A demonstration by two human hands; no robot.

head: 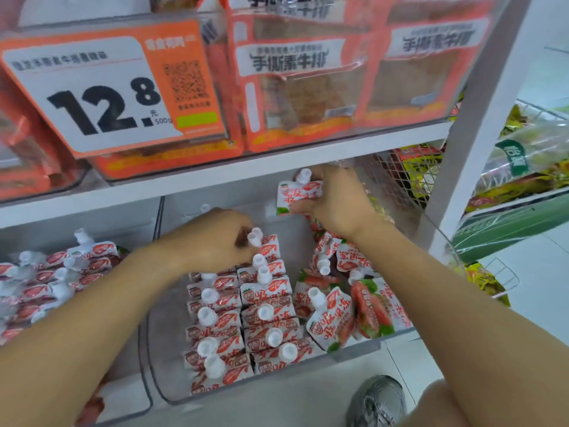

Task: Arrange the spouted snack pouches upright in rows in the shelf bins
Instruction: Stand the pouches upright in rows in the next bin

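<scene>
Clear shelf bin, pulled forward on the lower shelf: held two upright rows of spouted pouches, white caps up, filling its left and middle; a loose heap of pouches, tilted and overlapping, lay along its right side. Left hand rested at the far end of the rows, fingers curled at a pouch cap; whether it gripped could not be told. Right hand held one pouch above the bin's back, fingers wrapped round it, cap upward. Neighbouring bin to the left: more of the same pouches, lying jumbled. Upper shelf: orange snack packets behind a price card reading 12.8.
</scene>
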